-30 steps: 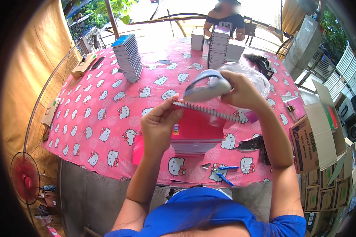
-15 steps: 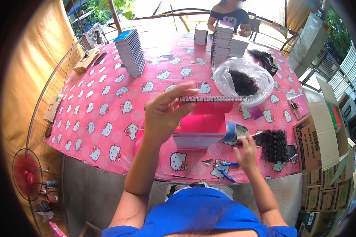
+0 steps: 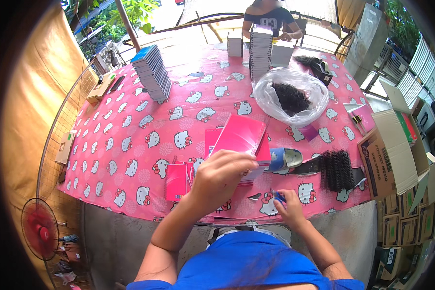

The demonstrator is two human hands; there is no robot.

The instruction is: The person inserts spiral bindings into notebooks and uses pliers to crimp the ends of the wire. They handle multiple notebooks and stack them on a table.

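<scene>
The pink notebook (image 3: 240,134), probably light, bendy and slick, best pinched by its stiffer wire-bound edge, tilts above the notebook stack (image 3: 264,152), its near end seemingly clamped in the left hand (image 3: 221,175), the right hand's grip (image 3: 290,209) together on blue pliers (image 3: 278,196).

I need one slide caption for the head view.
Left hand holds a pink notebook; right hand grips blue-handled pliers.

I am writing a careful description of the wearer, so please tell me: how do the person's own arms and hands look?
The left hand and the right hand are without gloves, and the forearms are uncovered, with no watch or bracelet visible. The bright blue shirt has short sleeves that end above the elbows. I cannot tell about rings.
</scene>
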